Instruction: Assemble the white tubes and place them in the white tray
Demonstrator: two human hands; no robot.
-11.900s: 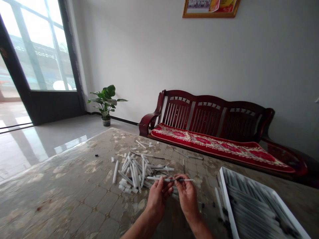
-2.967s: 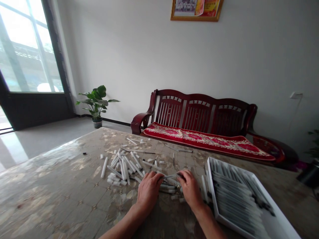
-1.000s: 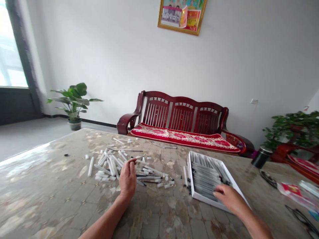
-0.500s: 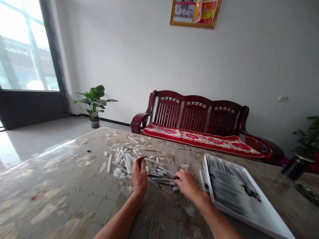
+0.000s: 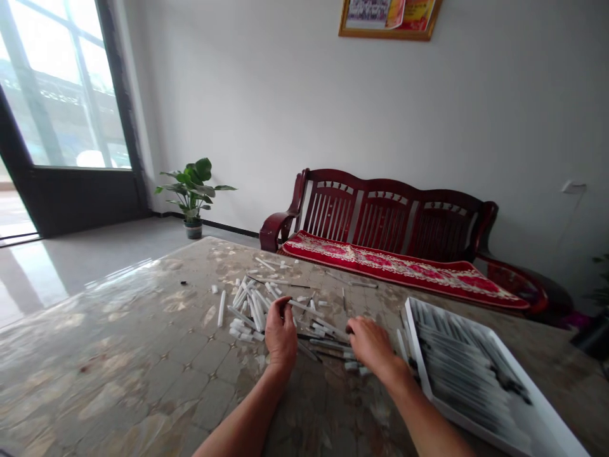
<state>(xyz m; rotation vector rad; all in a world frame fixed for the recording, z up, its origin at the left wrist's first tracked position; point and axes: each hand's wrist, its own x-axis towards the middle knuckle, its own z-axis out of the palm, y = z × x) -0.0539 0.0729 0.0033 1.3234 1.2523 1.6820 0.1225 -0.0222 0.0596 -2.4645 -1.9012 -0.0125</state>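
Observation:
My left hand (image 5: 280, 336) has its fingers curled beside a pile of white pen barrels (image 5: 257, 311). A slim whitish pen barrel (image 5: 305, 308) points out from its fingertips toward the right. My right hand (image 5: 371, 343) is closed over the near right end of the loose parts; what its fingertips pinch is hidden. Dark thin rods (image 5: 330, 346) and clear tubes lie between the hands. Short white caps (image 5: 240, 329) sit left of my left hand. Right of my right hand is a white tray (image 5: 547, 406) with many clear pens having black ends.
A patterned cover lies over the table (image 5: 157, 355). One small black piece (image 5: 183, 282) rests at the left. Beyond the table stand a dark red wooden bench (image 5: 380, 216) with a red runner and a potted plant (image 5: 193, 190). Another dark pot (image 5: 592, 336) is at the right edge.
The whole view has shifted, so things appear farther right. My right hand has risen slightly from the dark rods. My left hand keeps its place by the pile.

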